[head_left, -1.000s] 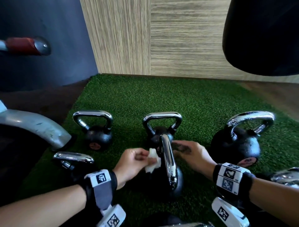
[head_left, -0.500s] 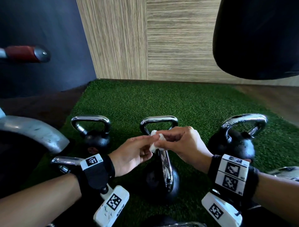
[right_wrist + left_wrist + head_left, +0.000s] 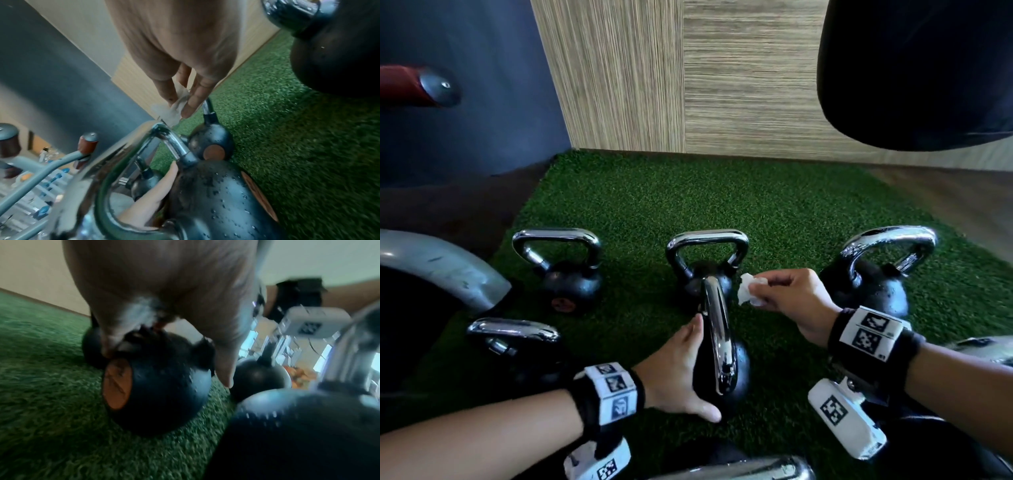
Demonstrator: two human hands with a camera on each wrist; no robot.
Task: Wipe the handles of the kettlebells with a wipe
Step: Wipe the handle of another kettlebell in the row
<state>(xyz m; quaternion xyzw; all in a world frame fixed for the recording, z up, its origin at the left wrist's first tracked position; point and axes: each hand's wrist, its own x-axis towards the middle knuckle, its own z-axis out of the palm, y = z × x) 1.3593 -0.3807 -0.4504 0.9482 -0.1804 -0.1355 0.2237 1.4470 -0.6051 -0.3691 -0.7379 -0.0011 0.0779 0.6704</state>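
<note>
Several black kettlebells with chrome handles stand on green turf (image 3: 774,212). The nearest middle kettlebell (image 3: 736,370) shows its handle (image 3: 717,329) end-on. My left hand (image 3: 678,363) lies flat against the left side of its black body, fingers straight, the thumb low at the front. My right hand (image 3: 780,296) hovers just right of that handle, pinching a small crumpled white wipe (image 3: 748,291) clear of the metal. In the right wrist view the wipe (image 3: 170,112) hangs from my fingertips above the handle (image 3: 174,142). The left wrist view is blurred, showing my palm over the kettlebell (image 3: 160,386).
Other kettlebells stand at back left (image 3: 566,270), back middle (image 3: 707,250), back right (image 3: 876,274) and near left (image 3: 517,346). A grey machine frame (image 3: 438,270) and red roller (image 3: 410,85) sit left. A black bag (image 3: 914,68) hangs upper right before a wood wall.
The wipe went from my left hand to my right. My left hand dropped onto the kettlebell's body, and my right hand drew the wipe away to the right of the handle.
</note>
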